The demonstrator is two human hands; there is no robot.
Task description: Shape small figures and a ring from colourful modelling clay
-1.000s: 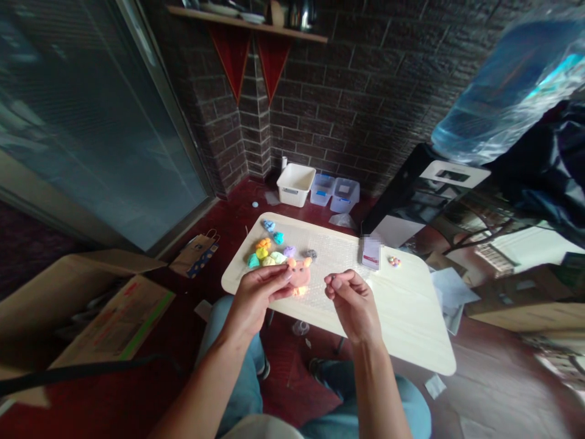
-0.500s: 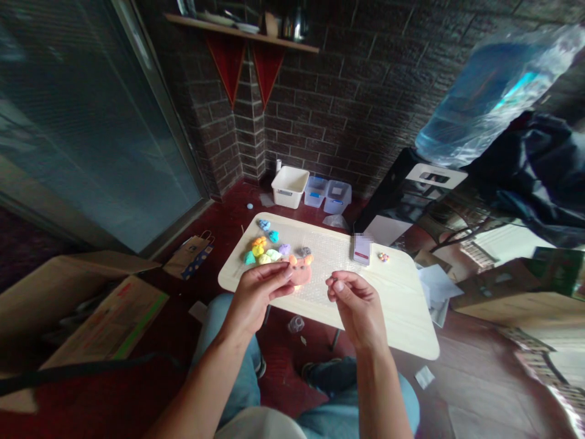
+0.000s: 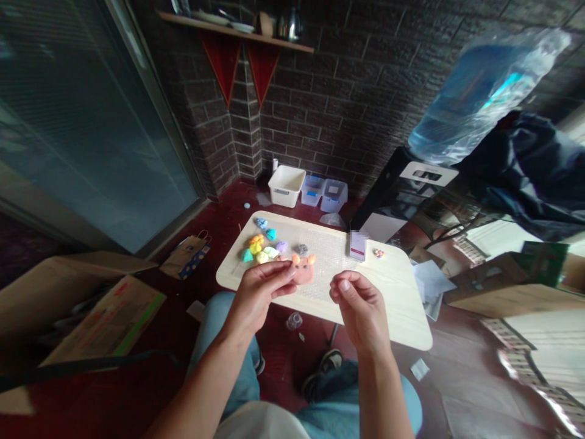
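While the left hand (image 3: 261, 294) grips a pink clay pig (image 3: 303, 271) by its side, the right hand (image 3: 361, 306) stands apart, its thumb and forefinger pinched together; anything held between them is too small to make out. The hands do not touch each other. The pig sits toward 9 o'clock from the middle of the bench (image 3: 393, 311), over a sheet of bubble wrap (image 3: 326, 259), though I cannot tell whether it rests on the wrap or is held just above it.

So far the pig has a rounded pink body and two orange-tipped ears, with finer detail too small to judge. Left unworked at the bench's 10 o'clock are clay lumps (image 3: 262, 247) in blue, teal, orange, yellow, pale green, purple and gray, none visibly shaped into parts. At 2 o'clock, a tiny multicolored clay cluster (image 3: 378, 253) lies just beside a blurred packet (image 3: 358, 245). Beyond the bench at 12 o'clock, a white bin (image 3: 286, 186) and two clear bins (image 3: 323, 194) stand on the floor.
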